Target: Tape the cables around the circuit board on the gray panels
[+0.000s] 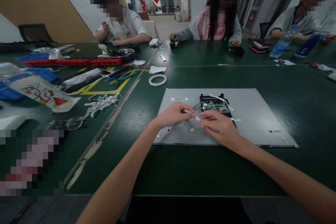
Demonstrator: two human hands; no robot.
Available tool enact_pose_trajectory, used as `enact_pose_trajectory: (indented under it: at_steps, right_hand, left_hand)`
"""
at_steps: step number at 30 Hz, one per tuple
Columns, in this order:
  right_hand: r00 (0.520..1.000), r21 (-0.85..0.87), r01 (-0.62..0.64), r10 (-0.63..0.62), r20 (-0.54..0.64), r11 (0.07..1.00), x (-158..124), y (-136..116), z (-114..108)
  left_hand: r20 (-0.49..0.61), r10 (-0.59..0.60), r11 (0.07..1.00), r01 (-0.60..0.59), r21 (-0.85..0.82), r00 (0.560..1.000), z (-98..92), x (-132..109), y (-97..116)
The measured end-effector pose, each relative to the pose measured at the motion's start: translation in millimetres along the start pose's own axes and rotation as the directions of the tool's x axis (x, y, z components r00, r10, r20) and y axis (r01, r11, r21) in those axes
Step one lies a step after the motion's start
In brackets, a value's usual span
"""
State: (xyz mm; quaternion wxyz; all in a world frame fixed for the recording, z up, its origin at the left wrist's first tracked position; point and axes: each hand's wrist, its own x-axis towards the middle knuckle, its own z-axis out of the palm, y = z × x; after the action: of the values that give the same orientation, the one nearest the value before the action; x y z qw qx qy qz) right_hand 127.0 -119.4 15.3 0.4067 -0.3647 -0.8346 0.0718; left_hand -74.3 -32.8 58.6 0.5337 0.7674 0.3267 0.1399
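Note:
A flat grey metal panel [252, 119], like the back of a display, lies on the green table in front of me. On it sits a black bracket with a green circuit board [216, 106], and white strips of tape [220, 98] cross its edge. Over the panel, left of the board, my left hand [174, 114] pinches a small white strip [196, 117] that looks like tape. The fingertips of my right hand [220, 126] close on its other end. Loose grey wires with a white connector [192, 129] rest on the panel beneath my hands.
A roll of white tape [157, 80] and a small wrench [163, 58] lie beyond the panel. To the left are white cables [102, 104], glasses [70, 123], a printed plastic bag [44, 92] and red bins [76, 62]. Several people sit across the table; bottles [285, 42] stand far right.

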Motion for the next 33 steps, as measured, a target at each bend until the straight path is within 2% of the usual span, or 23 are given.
enact_pose_trajectory:
  at_steps: [3,9,17,19,24,29,33]
  right_hand:
    - [0.999,0.011,0.002,-0.001,-0.036,1.000,0.8,0.6,-1.1]
    - [1.000,0.003,0.029,-0.029,-0.005,1.000,-0.4,-0.1,-2.0]
    - [0.997,-0.051,-0.031,0.027,-0.076,0.998,0.7,3.9,-4.2]
    - [0.993,-0.089,-0.053,0.043,-0.110,0.995,2.3,4.7,-6.0]
    - [0.980,-0.168,-0.100,0.068,-0.187,0.981,5.9,10.3,-10.5]
    - [0.973,-0.185,-0.124,0.083,-0.215,0.975,6.0,16.2,-10.1]
    - [0.980,-0.178,-0.114,0.081,-0.180,0.977,5.5,15.6,-7.5]
  left_hand:
    - [-0.019,-0.036,0.999,0.035,-0.023,0.999,-1.7,-0.4,-1.4]
    - [-0.125,-0.006,0.999,0.011,0.034,0.992,-7.6,-0.3,-8.2]
    - [-0.214,0.093,0.952,-0.024,0.306,0.972,-8.3,2.0,-8.2]
    - [-0.185,0.067,0.937,0.002,0.351,0.980,-9.9,0.4,-7.7]
    - [0.012,-0.039,0.911,0.030,0.411,0.999,-13.4,-5.0,-5.6]
    - [0.070,-0.094,0.898,0.054,0.437,0.993,-15.6,-8.8,-2.1]
    - [0.153,-0.118,0.926,0.053,0.375,0.981,-19.9,-13.4,-0.2]
